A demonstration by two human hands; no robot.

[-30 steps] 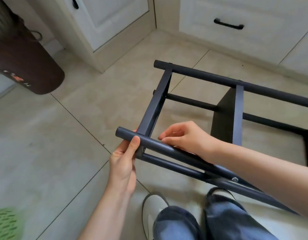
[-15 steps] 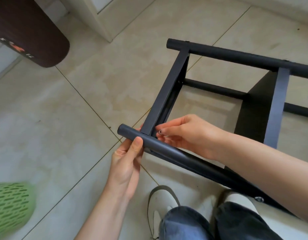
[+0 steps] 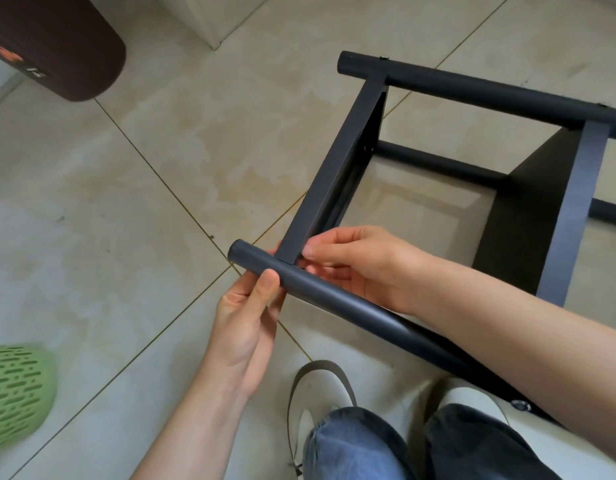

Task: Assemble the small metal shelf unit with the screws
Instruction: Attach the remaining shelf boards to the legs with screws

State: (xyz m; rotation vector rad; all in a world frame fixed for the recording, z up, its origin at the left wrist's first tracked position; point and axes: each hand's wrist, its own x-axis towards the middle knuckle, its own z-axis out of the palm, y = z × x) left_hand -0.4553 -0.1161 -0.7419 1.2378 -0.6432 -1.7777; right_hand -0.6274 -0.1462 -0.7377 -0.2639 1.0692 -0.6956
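Note:
The black metal shelf unit lies on its side on the tiled floor. Its near tube runs from the centre toward the lower right, and a flat crossbar joins it to the far tube. A dark shelf panel stands further right. My left hand grips the near tube close to its end, thumb on top. My right hand reaches over the tube, its thumb and forefinger pinched at the joint with the crossbar; the screw there is hidden by the fingertips. A fitted screw head shows low on the near tube.
A dark brown cylindrical bin stands at the upper left and a green perforated basket at the lower left. A cabinet corner is at the top. My shoe and jeans are under the frame's near end.
The view has dropped lower and closer to the frame. My right hand's fingertips, holding a small screw, have shifted onto the crossbar joint. The left hand keeps its grip.

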